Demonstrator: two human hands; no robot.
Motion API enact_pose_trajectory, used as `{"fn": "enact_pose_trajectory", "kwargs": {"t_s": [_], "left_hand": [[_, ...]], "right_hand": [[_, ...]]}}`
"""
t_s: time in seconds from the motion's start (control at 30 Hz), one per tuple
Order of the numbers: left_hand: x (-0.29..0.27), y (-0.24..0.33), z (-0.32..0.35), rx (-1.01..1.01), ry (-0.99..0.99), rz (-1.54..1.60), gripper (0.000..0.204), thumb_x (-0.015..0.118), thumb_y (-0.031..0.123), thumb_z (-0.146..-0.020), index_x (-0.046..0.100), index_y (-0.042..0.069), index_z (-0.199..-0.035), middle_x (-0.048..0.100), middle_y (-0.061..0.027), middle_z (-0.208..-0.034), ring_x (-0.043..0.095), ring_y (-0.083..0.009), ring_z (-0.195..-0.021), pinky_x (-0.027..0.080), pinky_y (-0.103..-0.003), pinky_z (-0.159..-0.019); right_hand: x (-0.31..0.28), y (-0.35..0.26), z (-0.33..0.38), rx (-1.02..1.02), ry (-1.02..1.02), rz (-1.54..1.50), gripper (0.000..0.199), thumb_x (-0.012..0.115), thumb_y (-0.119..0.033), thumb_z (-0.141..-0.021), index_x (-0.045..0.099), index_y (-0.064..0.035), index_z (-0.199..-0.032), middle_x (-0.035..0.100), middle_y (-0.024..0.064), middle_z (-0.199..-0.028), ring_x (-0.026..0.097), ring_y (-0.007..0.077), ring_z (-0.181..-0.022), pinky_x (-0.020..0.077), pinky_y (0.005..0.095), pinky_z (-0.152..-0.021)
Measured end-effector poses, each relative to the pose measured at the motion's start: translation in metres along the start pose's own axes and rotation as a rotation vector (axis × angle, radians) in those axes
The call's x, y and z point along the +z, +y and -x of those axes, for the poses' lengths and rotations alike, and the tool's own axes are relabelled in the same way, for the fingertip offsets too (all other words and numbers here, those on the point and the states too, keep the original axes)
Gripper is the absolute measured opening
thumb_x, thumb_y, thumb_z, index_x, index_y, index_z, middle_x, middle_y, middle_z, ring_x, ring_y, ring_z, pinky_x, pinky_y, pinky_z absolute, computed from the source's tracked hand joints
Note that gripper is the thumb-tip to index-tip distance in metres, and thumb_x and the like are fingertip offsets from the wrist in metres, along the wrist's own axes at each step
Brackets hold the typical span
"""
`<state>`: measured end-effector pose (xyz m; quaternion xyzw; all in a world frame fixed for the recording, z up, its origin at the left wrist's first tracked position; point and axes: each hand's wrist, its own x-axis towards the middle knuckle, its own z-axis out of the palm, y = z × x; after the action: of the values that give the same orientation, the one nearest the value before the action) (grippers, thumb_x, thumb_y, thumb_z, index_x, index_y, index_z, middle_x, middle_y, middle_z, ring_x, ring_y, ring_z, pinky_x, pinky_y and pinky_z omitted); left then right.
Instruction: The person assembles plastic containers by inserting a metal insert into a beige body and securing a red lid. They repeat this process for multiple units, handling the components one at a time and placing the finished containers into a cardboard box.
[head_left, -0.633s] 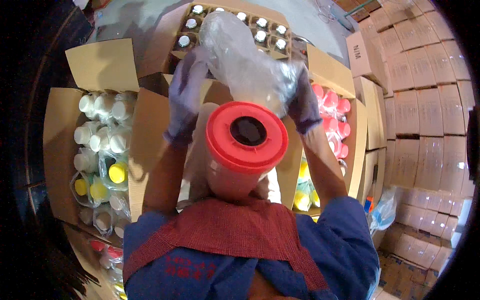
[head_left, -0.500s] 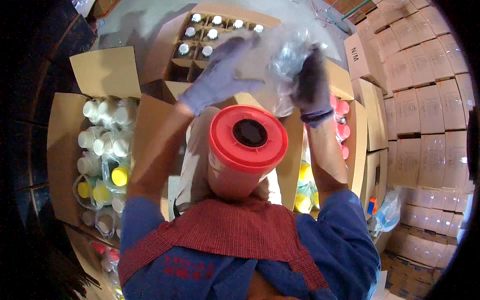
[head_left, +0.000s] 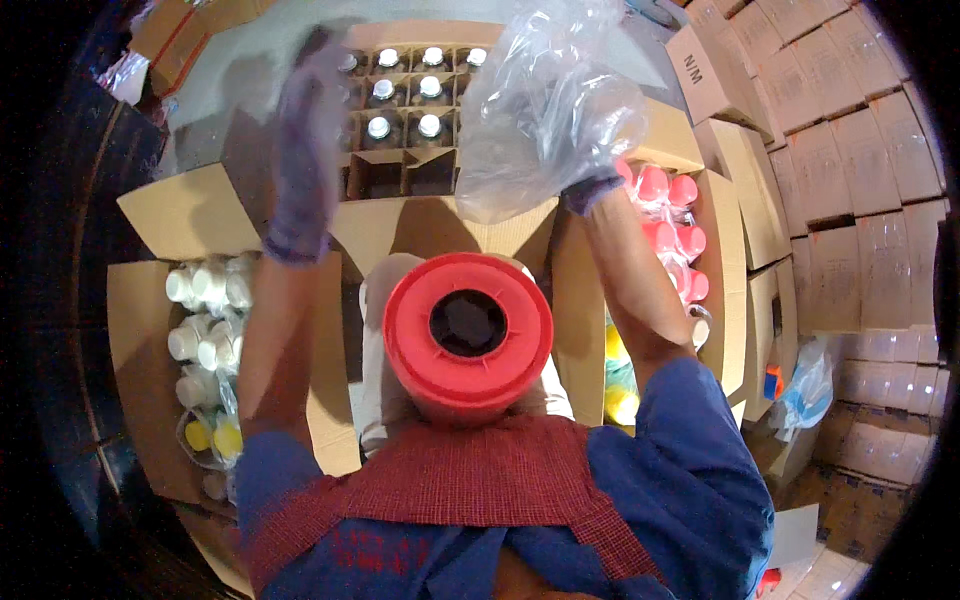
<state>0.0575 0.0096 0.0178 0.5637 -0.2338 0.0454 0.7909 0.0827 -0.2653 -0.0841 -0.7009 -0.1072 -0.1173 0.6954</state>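
Note:
My right hand point(head_left: 594, 187), in a grey-purple glove, is raised over the near right part of a divided cardboard box point(head_left: 420, 225). It holds a crumpled clear plastic bag point(head_left: 545, 110) that hides most of its fingers. My gloved left hand point(head_left: 305, 150) is up at the box's left side, smeared by motion. Dark bottles with white caps point(head_left: 430, 88) stand in the box's compartments, some of which hold no bottle. Close to my body, between my legs, is a cylindrical container with a red lid point(head_left: 415, 350) and a dark round centre.
To the left, an open carton point(head_left: 140, 350) holds bagged white- and yellow-capped bottles. Another carton point(head_left: 722, 260) on the right has bagged red- and yellow-capped ones. Stacked cardboard boxes point(head_left: 850, 180) line the right side, with a bluish plastic bag point(head_left: 803, 390) hanging nearby.
My left hand has moved left, away from the bag. The bag, bunched up before, now spreads wider over the box. My view has shifted slightly.

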Motion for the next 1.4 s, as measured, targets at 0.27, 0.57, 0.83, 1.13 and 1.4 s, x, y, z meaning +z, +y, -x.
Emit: {"fn": "enact_pose_trajectory", "kwargs": {"t_s": [0.27, 0.57, 0.83, 1.13, 1.4], "left_hand": [[0.018, -0.101, -0.005, -0.294, 0.093, -0.327, 0.029, 0.067, 0.023, -0.085, 0.064, 0.002, -0.104, 0.062, -0.0046, -0.089, 0.055, -0.0114, -0.080, 0.047, -0.026, -0.072], [0.050, -0.100, 0.019, -0.354, 0.199, -0.027, 0.017, 0.065, 0.018, -0.087, 0.064, 0.002, -0.087, 0.060, -0.0008, -0.078, 0.050, -0.0082, -0.070, 0.042, -0.024, -0.060], [-0.028, -0.006, 0.168, -0.404, -0.047, -0.708, 0.023, 0.060, 0.019, -0.086, 0.065, 0.006, -0.104, 0.061, -0.0113, -0.094, 0.059, -0.0245, -0.098, 0.044, -0.034, -0.085], [-0.065, 0.004, 0.280, -0.425, -0.050, -0.472, 0.035, 0.060, 0.003, -0.082, 0.058, 0.006, -0.117, 0.052, -0.0144, -0.126, 0.044, -0.0287, -0.125, 0.035, -0.041, -0.105], [0.015, 0.046, 0.252, -0.402, -0.169, -0.774, 0.068, 0.073, 0.037, -0.067, 0.051, 0.008, -0.124, 0.060, -0.0151, -0.104, 0.056, -0.0315, -0.098, 0.042, -0.043, -0.084]], "right_hand": [[-0.010, 0.013, 0.002, 0.595, 0.330, -0.621, 0.036, 0.052, -0.031, -0.093, 0.054, -0.0051, -0.118, 0.055, 0.0091, -0.113, 0.055, 0.0249, -0.103, 0.0469, 0.0381, -0.087], [0.033, -0.075, 0.081, -0.019, -0.058, 0.255, 0.029, 0.044, -0.021, -0.096, 0.062, 0.0003, -0.104, 0.065, 0.0125, -0.098, 0.062, 0.0235, -0.091, 0.0486, 0.0365, -0.082], [0.015, 0.011, 0.169, -0.037, -0.127, 0.492, 0.036, 0.064, -0.023, -0.082, 0.060, -0.0055, -0.113, 0.063, 0.0170, -0.103, 0.058, 0.0351, -0.099, 0.0435, 0.0429, -0.091], [0.021, -0.007, 0.360, -0.007, -0.676, 0.641, 0.034, 0.067, -0.020, -0.079, 0.062, -0.0075, -0.110, 0.062, 0.0154, -0.106, 0.057, 0.0353, -0.101, 0.0411, 0.0443, -0.092], [-0.006, -0.035, 0.278, 0.050, -0.283, 0.824, 0.047, 0.064, -0.019, -0.082, 0.048, -0.0055, -0.124, 0.047, 0.0173, -0.128, 0.044, 0.0323, -0.119, 0.0338, 0.0414, -0.100]]}}
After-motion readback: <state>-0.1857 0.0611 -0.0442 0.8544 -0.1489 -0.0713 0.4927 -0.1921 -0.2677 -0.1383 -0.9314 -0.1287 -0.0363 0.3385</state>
